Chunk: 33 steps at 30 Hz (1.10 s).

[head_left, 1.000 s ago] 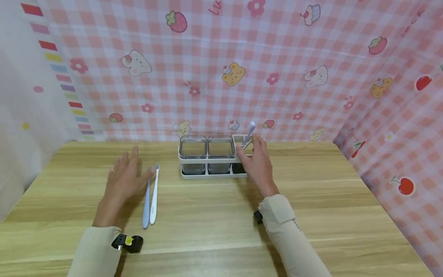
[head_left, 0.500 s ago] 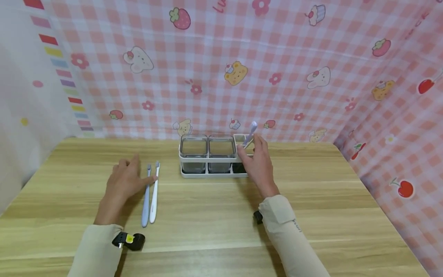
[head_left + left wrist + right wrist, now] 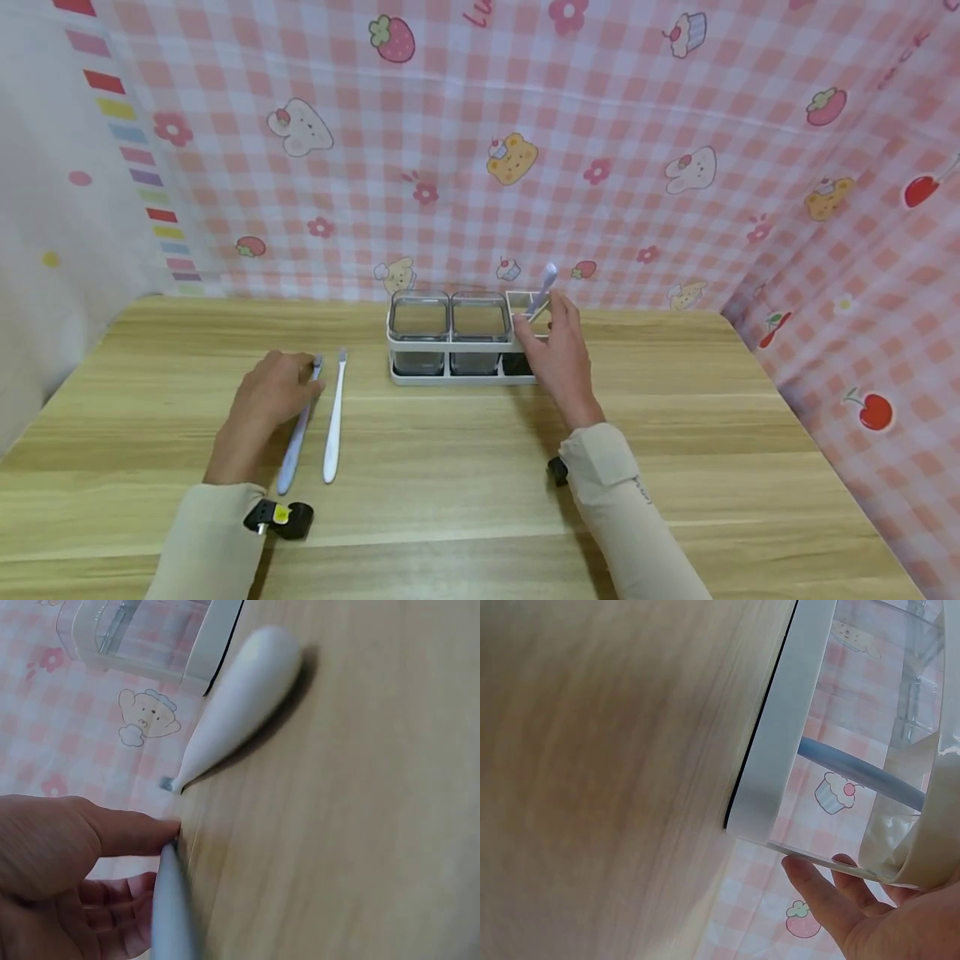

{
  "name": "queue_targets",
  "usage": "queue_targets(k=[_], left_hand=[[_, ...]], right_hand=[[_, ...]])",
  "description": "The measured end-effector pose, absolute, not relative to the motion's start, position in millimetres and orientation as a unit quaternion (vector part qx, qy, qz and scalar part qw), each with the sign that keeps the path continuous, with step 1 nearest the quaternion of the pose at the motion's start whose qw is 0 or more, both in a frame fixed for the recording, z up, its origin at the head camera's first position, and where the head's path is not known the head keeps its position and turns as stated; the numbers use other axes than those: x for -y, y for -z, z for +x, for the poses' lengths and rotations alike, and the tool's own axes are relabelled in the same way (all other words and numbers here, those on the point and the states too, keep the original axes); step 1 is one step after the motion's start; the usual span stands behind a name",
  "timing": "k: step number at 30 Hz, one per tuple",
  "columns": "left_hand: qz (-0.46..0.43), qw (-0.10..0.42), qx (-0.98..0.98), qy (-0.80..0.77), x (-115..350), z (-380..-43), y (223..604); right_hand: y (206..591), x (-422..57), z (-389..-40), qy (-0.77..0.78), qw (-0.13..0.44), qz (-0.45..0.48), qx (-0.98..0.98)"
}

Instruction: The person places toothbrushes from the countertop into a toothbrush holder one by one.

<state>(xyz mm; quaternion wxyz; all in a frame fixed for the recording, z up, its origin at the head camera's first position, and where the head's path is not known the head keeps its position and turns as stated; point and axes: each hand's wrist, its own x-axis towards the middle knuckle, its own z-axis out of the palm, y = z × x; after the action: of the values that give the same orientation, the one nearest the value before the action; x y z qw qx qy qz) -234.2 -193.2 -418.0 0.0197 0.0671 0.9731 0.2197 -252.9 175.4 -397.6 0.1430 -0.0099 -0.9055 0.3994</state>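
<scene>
My left hand (image 3: 270, 392) pinches a pale blue-purple toothbrush (image 3: 295, 454) near its head; in the left wrist view the toothbrush (image 3: 172, 915) runs down from the thumb tip. Just right of it, a white toothbrush (image 3: 333, 437) lies on the table, apart from the hand. At the back, my right hand (image 3: 562, 367) holds the right end of a white toothbrush rack (image 3: 420, 381). Its fingers (image 3: 817, 896) touch the rack's end in the right wrist view. Another pale blue-purple toothbrush (image 3: 543, 287) stands tilted in the right compartment, its shaft (image 3: 862, 772) visible through the open frame.
Two clear square cups (image 3: 418, 340) (image 3: 480, 340) sit side by side in the rack's left and middle places. A pink checked cloth (image 3: 450, 225) hangs behind the wooden table (image 3: 450, 500) and along its right side.
My left fingers have come down and drawn in onto the blue-purple toothbrush, which has swung and shifted left from the white one. My right hand and the rack stay put.
</scene>
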Motion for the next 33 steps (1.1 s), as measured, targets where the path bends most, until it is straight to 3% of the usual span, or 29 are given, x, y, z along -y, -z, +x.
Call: queue_targets(k=[12, 33], left_hand=[[0.021, 0.026, -0.961, -0.274, 191, -228, 414], [0.043, -0.036, -0.946, -0.32, 185, -230, 395]], right_hand=[[398, -175, -253, -0.399, 0.139, -0.013, 0.906], [398, -175, -252, -0.406, 0.145, -0.008, 0.902]])
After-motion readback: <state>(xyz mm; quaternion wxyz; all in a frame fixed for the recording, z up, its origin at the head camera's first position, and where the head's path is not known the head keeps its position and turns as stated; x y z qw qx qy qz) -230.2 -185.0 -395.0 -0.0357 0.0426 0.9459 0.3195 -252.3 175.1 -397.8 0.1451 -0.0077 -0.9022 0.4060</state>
